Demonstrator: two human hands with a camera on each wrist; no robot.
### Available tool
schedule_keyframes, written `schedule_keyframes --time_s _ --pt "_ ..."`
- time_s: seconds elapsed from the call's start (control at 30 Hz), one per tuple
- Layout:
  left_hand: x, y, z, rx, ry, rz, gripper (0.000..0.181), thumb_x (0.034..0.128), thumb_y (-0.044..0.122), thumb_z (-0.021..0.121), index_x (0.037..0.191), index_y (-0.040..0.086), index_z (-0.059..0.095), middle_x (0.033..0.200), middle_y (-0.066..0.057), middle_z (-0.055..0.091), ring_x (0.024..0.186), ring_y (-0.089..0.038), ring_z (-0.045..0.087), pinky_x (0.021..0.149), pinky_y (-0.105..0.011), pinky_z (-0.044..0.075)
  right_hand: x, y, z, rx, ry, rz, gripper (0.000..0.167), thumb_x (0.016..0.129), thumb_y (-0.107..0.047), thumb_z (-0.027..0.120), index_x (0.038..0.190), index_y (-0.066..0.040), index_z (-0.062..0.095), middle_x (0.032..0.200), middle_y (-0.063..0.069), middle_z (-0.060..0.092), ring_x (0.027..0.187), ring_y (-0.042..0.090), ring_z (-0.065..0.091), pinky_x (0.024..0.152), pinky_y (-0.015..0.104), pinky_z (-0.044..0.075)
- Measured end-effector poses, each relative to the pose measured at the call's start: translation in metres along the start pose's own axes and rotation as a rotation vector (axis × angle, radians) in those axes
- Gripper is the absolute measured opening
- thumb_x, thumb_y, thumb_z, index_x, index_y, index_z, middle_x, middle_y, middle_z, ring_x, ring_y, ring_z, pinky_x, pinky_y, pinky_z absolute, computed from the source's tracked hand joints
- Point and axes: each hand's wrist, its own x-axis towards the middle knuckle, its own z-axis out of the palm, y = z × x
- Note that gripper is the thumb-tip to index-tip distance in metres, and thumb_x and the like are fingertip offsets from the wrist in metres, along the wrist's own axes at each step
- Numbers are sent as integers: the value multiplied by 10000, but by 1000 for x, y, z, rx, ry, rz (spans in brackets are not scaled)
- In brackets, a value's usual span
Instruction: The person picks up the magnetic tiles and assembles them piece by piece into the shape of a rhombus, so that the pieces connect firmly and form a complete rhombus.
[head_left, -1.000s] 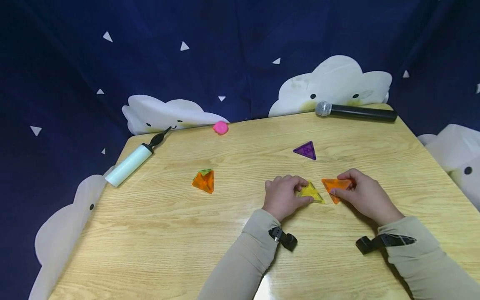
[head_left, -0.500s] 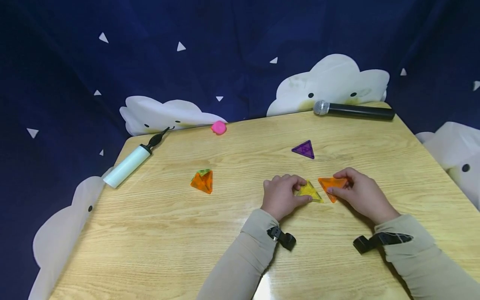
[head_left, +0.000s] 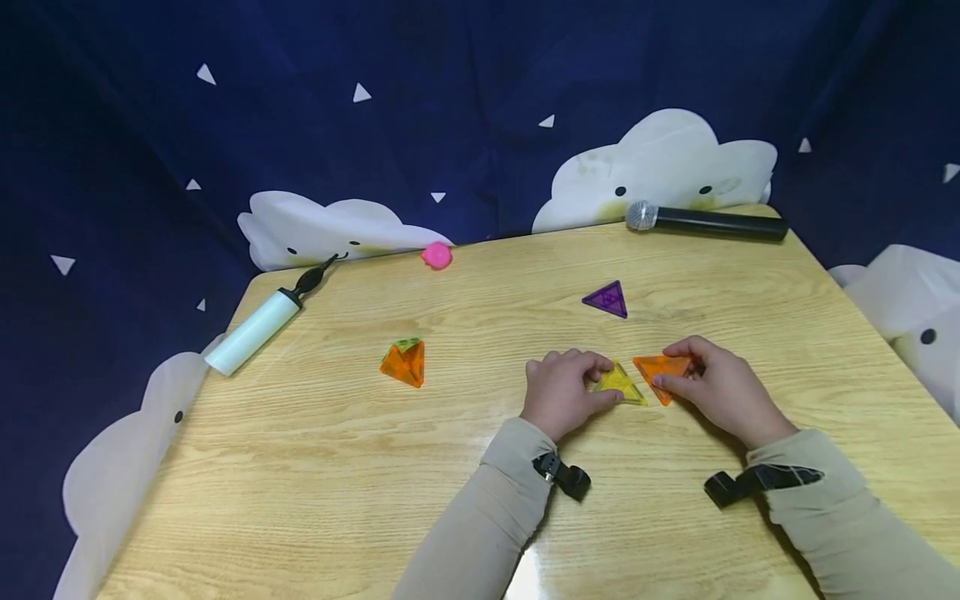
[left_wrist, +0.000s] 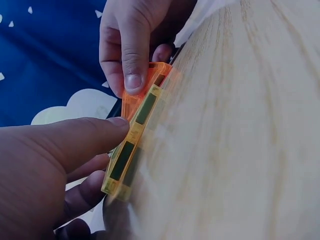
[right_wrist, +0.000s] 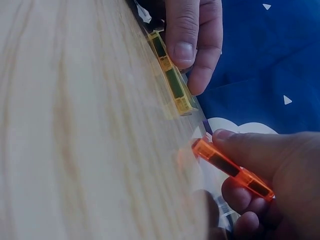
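Left hand (head_left: 562, 392) pinches the yellow triangular tile (head_left: 620, 386) between thumb and curled forefinger, the thumb on its near side and the forefinger on its far side as seen from the head. Just to the right of the yellow tile, with a narrow gap between, is the orange triangular tile (head_left: 660, 368), pinched by the thumb and fingers of the right hand (head_left: 727, 392). One edge of the orange tile faces the yellow tile. Dark strips run along the edges of both, and the right wrist view shows the orange tile tilted. Beyond the yellow tile, well apart from it, a purple triangular tile (head_left: 607, 299) lies on the wooden table (head_left: 300, 483). Well to the left of the yellow tile sits an orange-and-green piece (head_left: 403, 364) with triangular faces. Farther back and left of the yellow tile, a small pink object (head_left: 437, 256) lies by the table's far edge; back and right of it lies a black microphone (head_left: 712, 223) with a silver head. Farthest left of the yellow tile is a pale blue cylinder (head_left: 255, 333) with a black tapered end. Behind everything hangs a dark blue curtain (head_left: 420, 100) printed with white clouds and triangles.
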Motion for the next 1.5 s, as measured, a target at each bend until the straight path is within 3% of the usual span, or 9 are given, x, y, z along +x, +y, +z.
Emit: schedule_keyframes --time_s 1.5 --pt "-1 0 -1 26 3 27 378 850 533 758 1190 372 727 899 223 576 826 -29 459 775 -300 278 -1 -1 1 3 -2 -21 437 905 -291 769 1220 -34 607 795 41 570 676 193 480 578 298 367"
